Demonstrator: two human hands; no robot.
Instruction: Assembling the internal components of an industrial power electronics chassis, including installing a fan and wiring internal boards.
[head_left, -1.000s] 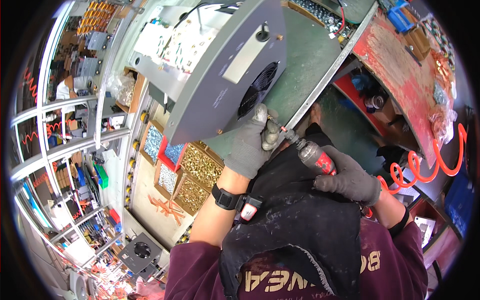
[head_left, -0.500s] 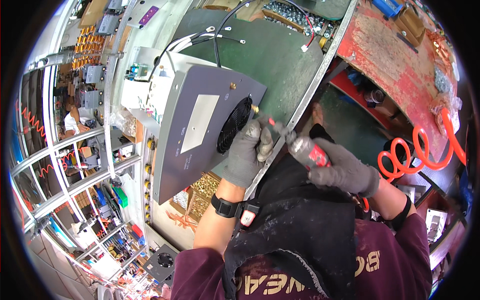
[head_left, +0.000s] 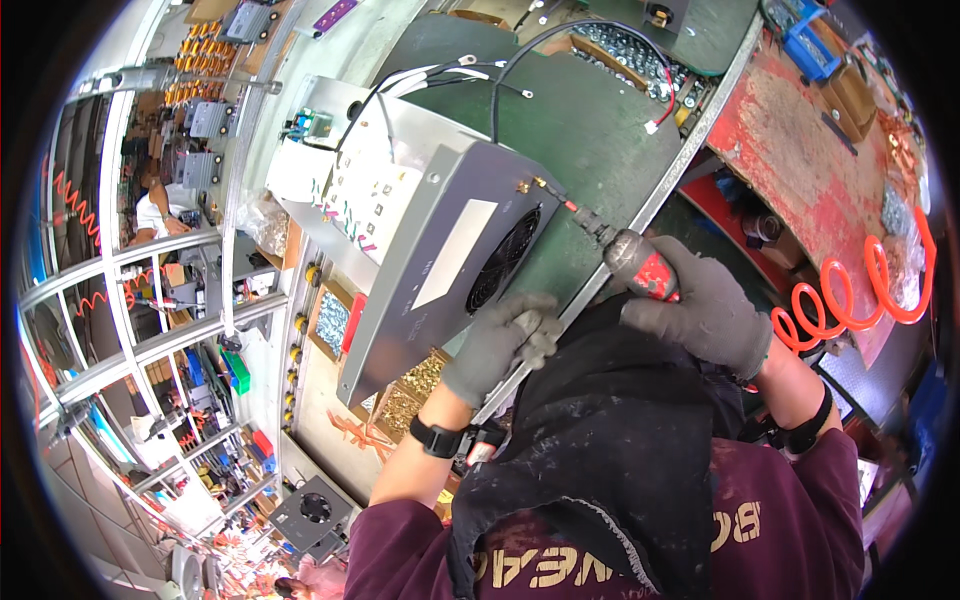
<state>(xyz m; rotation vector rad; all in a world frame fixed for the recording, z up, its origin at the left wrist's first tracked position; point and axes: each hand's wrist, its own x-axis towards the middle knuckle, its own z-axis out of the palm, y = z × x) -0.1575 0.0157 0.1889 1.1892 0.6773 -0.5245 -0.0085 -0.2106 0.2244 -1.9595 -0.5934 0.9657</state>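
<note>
My gloved right hand (head_left: 705, 310) grips a red and grey power screwdriver (head_left: 640, 265). Its long bit reaches the brass fittings (head_left: 524, 187) near the top corner of a dark grey metal panel (head_left: 405, 335); the bit's end appears to meet a brass screw there. A black fan grille (head_left: 505, 260) and a white label (head_left: 453, 255) sit on this panel, which stands tilted on the bench. My gloved left hand (head_left: 505, 345) is beside the panel's lower edge, below the fan. Its fingers are curled together, and whatever they hold is hidden.
Black and white cables with ring lugs (head_left: 470, 75) lie behind the panel on the green bench mat (head_left: 600, 130). Brass screws fill a box (head_left: 405, 405) below the panel. At right stand a worn red table (head_left: 760, 130) and a coiled orange air hose (head_left: 830, 290).
My left hand has drawn back from beside the fan toward the panel's lower edge. The screwdriver has swung upward, its bit now at the brass fittings. The whole view has shifted somewhat.
</note>
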